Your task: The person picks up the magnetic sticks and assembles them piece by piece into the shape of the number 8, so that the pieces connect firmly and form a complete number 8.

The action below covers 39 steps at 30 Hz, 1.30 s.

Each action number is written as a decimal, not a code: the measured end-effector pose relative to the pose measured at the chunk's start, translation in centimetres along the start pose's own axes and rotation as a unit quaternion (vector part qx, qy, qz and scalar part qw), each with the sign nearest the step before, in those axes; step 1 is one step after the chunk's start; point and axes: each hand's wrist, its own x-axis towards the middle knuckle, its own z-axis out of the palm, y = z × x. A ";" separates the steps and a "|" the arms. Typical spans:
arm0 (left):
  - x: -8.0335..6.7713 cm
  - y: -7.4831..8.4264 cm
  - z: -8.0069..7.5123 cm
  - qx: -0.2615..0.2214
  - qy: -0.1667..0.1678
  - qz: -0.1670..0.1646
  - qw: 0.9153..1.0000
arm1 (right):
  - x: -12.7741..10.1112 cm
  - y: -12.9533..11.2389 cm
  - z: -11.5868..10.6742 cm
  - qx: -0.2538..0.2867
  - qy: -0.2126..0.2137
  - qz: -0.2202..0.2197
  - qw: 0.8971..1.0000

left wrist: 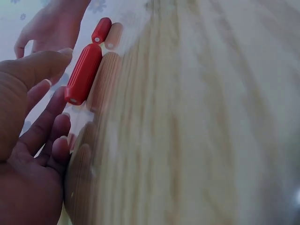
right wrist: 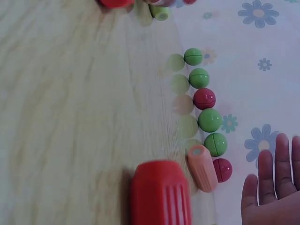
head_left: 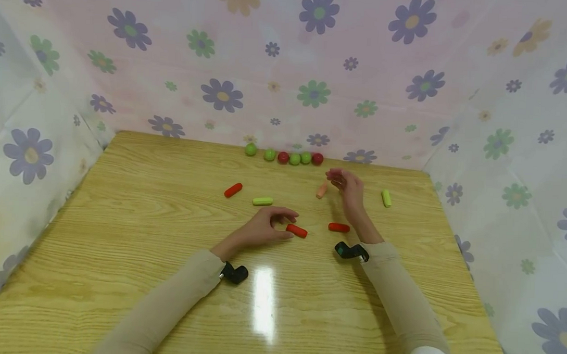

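A short ridged red stick (head_left: 296,230) lies on the table right by the fingertips of my left hand (head_left: 262,227). Thumb and fingers are spread apart, and the left wrist view shows that red stick (left wrist: 84,72) just beyond them. Farther right is a second red stick (head_left: 339,227), beside the right forearm. My right hand (head_left: 350,195) is raised near a salmon-orange stick (head_left: 321,189), holding nothing. In the right wrist view its fingers (right wrist: 282,173) are extended, to the right of the orange stick (right wrist: 203,168).
A row of small green and dark red balls (head_left: 283,157) runs along the table's back edge. A third red stick (head_left: 233,190) and a yellow-green stick (head_left: 263,201) lie left of centre, another yellow-green stick (head_left: 386,198) at right. Flowered cloth (head_left: 250,66) surrounds the wooden table (head_left: 122,218).
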 end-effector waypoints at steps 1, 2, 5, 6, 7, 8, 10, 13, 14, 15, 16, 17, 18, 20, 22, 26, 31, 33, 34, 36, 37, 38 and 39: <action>0.1 0.0 0.1 0.008 0.000 0.000 1.000 | 0.3 0.0 0.2 0.012 0.007 0.004 1.000; 0.3 0.1 0.2 0.016 0.000 0.000 1.000 | 0.5 0.0 0.3 0.025 0.013 0.008 1.000; 0.4 0.1 0.4 0.043 0.000 -0.001 0.999 | 1.3 0.1 0.6 0.055 0.029 0.014 0.998; 0.4 0.1 0.4 0.051 0.000 -0.004 0.999 | 1.5 0.1 0.7 0.060 0.034 0.015 0.997; 0.4 0.1 0.5 0.058 0.000 -0.005 0.998 | 1.8 0.1 0.8 0.066 0.036 0.015 0.997; 0.4 0.1 0.5 0.065 0.000 -0.007 0.998 | 2.0 0.2 0.8 0.066 0.037 0.014 0.997; 0.4 0.1 0.6 0.080 0.002 -0.011 0.997 | 2.7 0.3 0.8 0.065 0.039 0.011 0.997; 0.3 0.3 0.6 0.086 0.002 -0.011 0.996 | 3.6 0.5 0.9 0.047 0.035 0.002 0.998; 0.3 0.3 0.5 0.086 0.002 -0.011 0.996 | 3.9 0.6 0.9 0.037 0.033 -0.001 0.999; 0.2 0.3 0.5 0.084 0.002 -0.011 0.996 | 4.1 0.6 0.9 0.026 0.032 -0.004 0.999; 0.2 0.3 0.5 0.082 0.001 -0.009 0.997 | 4.4 0.7 1.0 0.013 0.032 -0.006 0.999; 0.2 0.3 0.4 0.079 0.002 -0.008 0.997 | 4.7 0.8 1.0 0.002 0.033 -0.005 0.999; 0.2 0.2 0.4 0.077 0.003 -0.007 0.997 | 4.9 0.8 1.0 -0.009 0.035 -0.005 0.999; 0.1 0.0 0.3 0.068 0.005 -0.007 0.998 | 5.4 0.9 1.0 -0.027 0.034 -0.002 0.999; 0.1 -0.3 0.3 0.060 0.007 -0.011 0.998 | 5.8 0.9 1.1 -0.041 0.029 0.005 0.999; -0.2 -0.5 0.2 0.039 0.010 -0.022 0.999 | 6.4 0.6 1.0 -0.069 -0.005 0.017 0.997; -0.6 -0.2 -0.2 0.017 0.023 -0.035 0.999 | 7.0 -0.2 1.1 -0.126 -0.059 0.023 0.990; -0.7 -0.2 -0.3 0.004 0.027 -0.039 0.999 | 7.2 -0.3 1.1 -0.163 -0.073 0.017 0.984; -0.8 -0.2 -0.4 -0.003 0.027 -0.042 0.999 | 7.3 -0.2 1.1 -0.180 -0.077 0.012 0.981; -0.8 -0.1 -0.4 -0.016 0.026 -0.047 0.998 | 7.6 0.1 1.0 -0.209 -0.081 0.005 0.975; -0.8 -0.1 -0.4 -0.021 0.026 -0.048 0.998 | 7.8 0.3 1.0 -0.223 -0.083 0.002 0.971; -0.8 -0.1 -0.4 -0.026 0.025 -0.050 0.998 | 7.9 0.5 1.0 -0.234 -0.085 -0.001 0.968; -0.8 -0.1 -0.4 -0.030 0.025 -0.050 0.998 | 8.1 0.7 1.1 -0.243 -0.086 -0.001 0.966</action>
